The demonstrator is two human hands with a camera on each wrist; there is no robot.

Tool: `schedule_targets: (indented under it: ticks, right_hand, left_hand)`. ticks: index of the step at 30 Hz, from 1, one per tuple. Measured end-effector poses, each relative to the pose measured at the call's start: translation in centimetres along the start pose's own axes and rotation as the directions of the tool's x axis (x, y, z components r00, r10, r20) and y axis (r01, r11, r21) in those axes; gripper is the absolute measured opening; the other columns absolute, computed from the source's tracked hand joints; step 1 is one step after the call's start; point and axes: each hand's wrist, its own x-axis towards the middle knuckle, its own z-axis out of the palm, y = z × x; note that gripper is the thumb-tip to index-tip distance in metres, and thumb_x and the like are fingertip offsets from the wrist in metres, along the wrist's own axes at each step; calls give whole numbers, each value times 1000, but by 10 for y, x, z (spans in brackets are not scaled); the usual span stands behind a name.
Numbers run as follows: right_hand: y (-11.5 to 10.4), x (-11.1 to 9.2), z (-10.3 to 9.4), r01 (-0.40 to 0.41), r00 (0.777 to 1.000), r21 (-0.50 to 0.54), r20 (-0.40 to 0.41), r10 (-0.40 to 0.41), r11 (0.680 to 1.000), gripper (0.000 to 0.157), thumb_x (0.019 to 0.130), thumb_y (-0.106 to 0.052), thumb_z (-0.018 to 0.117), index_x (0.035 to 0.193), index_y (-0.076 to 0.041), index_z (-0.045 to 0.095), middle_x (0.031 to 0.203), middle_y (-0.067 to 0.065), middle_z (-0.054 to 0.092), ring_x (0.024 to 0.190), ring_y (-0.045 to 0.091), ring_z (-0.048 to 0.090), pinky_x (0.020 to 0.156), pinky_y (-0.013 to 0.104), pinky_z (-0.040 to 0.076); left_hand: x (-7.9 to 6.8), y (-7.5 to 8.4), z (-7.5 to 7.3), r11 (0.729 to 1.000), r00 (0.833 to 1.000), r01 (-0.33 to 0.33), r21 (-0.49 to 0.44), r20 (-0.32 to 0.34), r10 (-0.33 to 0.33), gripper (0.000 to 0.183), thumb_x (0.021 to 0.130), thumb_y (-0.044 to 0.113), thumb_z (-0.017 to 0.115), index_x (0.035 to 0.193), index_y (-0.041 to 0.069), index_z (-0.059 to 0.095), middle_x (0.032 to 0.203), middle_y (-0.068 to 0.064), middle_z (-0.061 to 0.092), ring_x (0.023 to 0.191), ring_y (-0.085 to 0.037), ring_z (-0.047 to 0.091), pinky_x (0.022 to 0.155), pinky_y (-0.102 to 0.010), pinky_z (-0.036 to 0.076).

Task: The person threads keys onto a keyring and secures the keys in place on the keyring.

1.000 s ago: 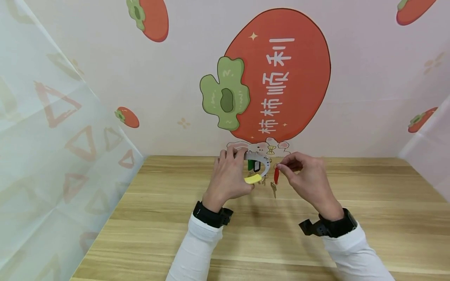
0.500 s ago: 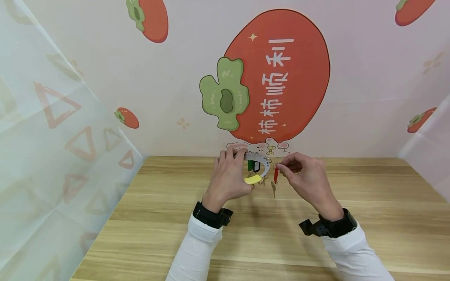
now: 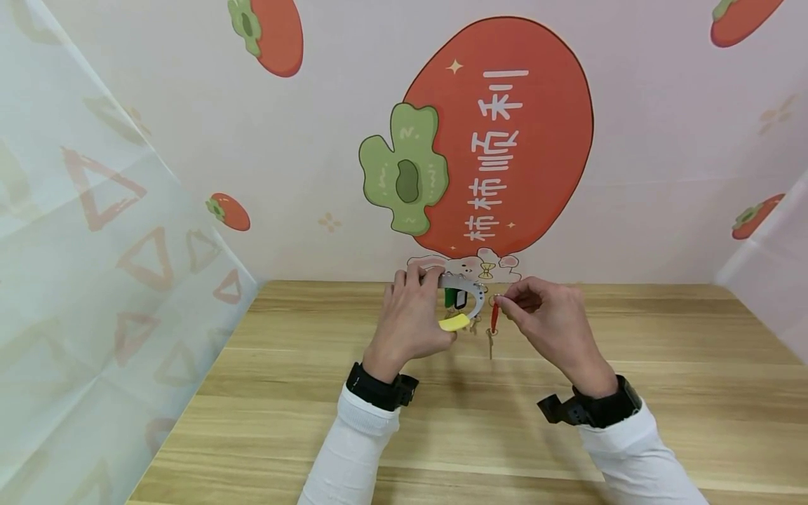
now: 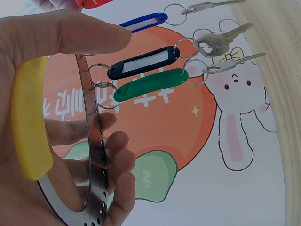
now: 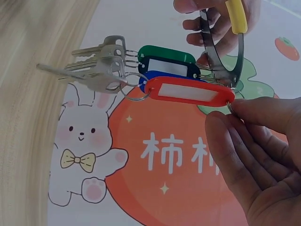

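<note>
The right hand point(image 3: 554, 324) pinches a tiny ring point(image 5: 230, 108) tightly, thumb against finger. A red tag point(image 3: 494, 318) hangs from that ring, with a key point(image 3: 490, 345) at its 6 o'clock end. The left hand point(image 3: 413, 315) curls around a metal holder point(image 3: 480, 300) with a yellow grip point(image 3: 454, 322). The red tag sits at 4 o'clock from the holder, just beside it — it is hard to see if the tiny ring touches the metal. A green tag point(image 4: 151, 84) and a black tag point(image 4: 143, 62) hang on the holder by small rings, next to a blue tag point(image 4: 153, 20).

All this is held up over a wooden table point(image 3: 284, 421) with pale stripes, and soft shadows lie on it toward 6 o'clock. At 12 o'clock from the hands is a white back wall point(image 3: 644, 140). It shows a big red fruit point(image 3: 549, 140) with white writing and a bunny point(image 3: 467, 268) at its foot. Smaller fruits sit around it. A pale sheet point(image 3: 63, 280) with pink triangles stands at 9 o'clock — another pale sheet point(image 3: 773, 280) is at 3 o'clock.
</note>
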Motion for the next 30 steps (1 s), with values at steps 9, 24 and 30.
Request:
schedule_targets:
  ticks: [9, 24, 30]
  right_hand:
    - [-1, 0, 0, 12, 999, 15, 31, -13, 1000, 12, 80, 4, 82, 85, -1, 74, 78, 6, 73, 64, 16, 70, 61, 36, 59]
    - [-1, -1, 4, -8, 997, 17, 81, 7, 1000, 12, 82, 5, 79, 81, -4, 71, 74, 3, 69, 64, 12, 67, 60, 27, 55]
    - [-2, -1, 5, -41, 995, 42, 95, 37, 998, 9, 84, 3, 78, 82, -3, 72, 74, 3, 70, 63, 12, 66, 58, 24, 53]
  left_hand:
    - [0, 0, 0, 1000, 1000, -3, -3, -4, 3, 85, 65, 26, 88, 141, 9, 54, 127, -14, 50, 108, -31, 46, 85, -45, 41]
    - [-2, 3, -4, 999, 999, -42, 22, 2, 42, 85, 64, 29, 89, 140, 9, 54, 129, -14, 49, 111, -32, 47, 91, -48, 43]
    - [-2, 4, -3, 998, 999, -53, 43, 14, 53, 86, 63, 29, 89, 139, 9, 55, 131, -14, 49, 111, -32, 47, 92, -49, 43]
